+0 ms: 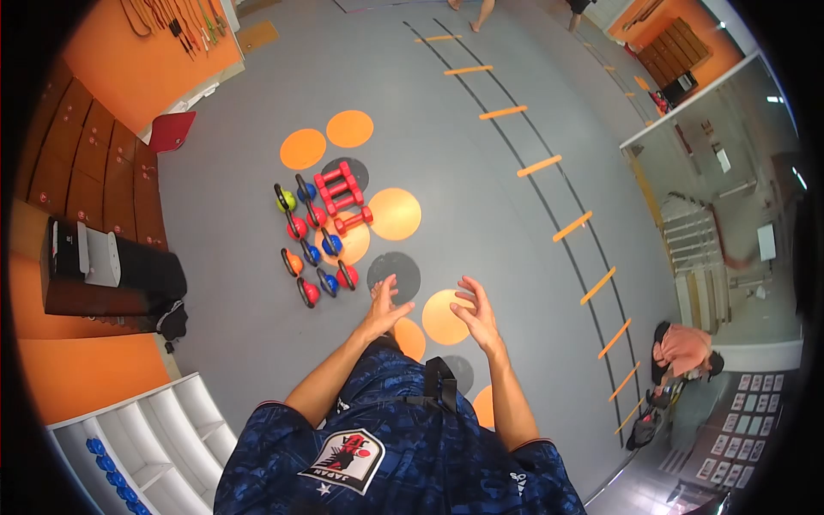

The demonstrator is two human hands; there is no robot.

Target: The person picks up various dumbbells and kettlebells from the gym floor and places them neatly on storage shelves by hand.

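Note:
Both of my hands are raised in front of my body above the grey floor, with fingers apart and nothing in them. My left hand (pixel 385 307) is nearest to a dark grey floor dot (pixel 396 268) and the group of weights. My right hand (pixel 477 314) is over the edge of an orange floor dot (pixel 440 319). Ahead and to the left, several kettlebells (pixel 312 252) in red, blue, green and orange stand in rows. Beside them lie several red dumbbells (pixel 342 189), partly over another dark dot.
An agility ladder (pixel 539 166) with orange rungs runs along the right. A person (pixel 683 352) bends over beside a dark bag (pixel 644 427) at the far right. Wooden lockers (pixel 94 163) and a black cabinet (pixel 112 269) line the left wall; white shelves (pixel 154 438) stand near left.

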